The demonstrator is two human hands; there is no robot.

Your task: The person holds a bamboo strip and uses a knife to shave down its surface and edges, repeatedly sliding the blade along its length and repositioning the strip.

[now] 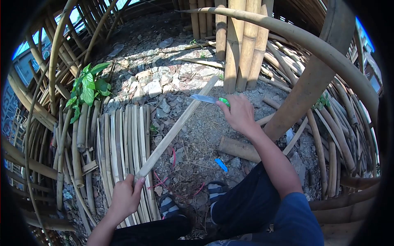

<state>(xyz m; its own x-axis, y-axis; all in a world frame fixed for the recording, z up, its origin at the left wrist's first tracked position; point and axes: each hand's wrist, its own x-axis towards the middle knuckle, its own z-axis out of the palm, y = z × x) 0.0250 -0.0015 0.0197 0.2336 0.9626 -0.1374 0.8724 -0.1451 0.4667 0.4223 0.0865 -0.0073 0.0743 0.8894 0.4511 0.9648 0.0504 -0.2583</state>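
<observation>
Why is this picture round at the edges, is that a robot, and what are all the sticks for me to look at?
No robot here! These are a person's own bare hands. There is just one picture, from a camera worn on the person's head, looking forward and down. That's why you also see their sandals.

The left hand holds the near end of a long wooden strip. The right hand holds a knife with a green handle, its blade at the strip's far part.

On the stony ground lie many more thin pieces, side by side. Farther off stand thick poles. The small blue thing is too unclear to name.
</observation>
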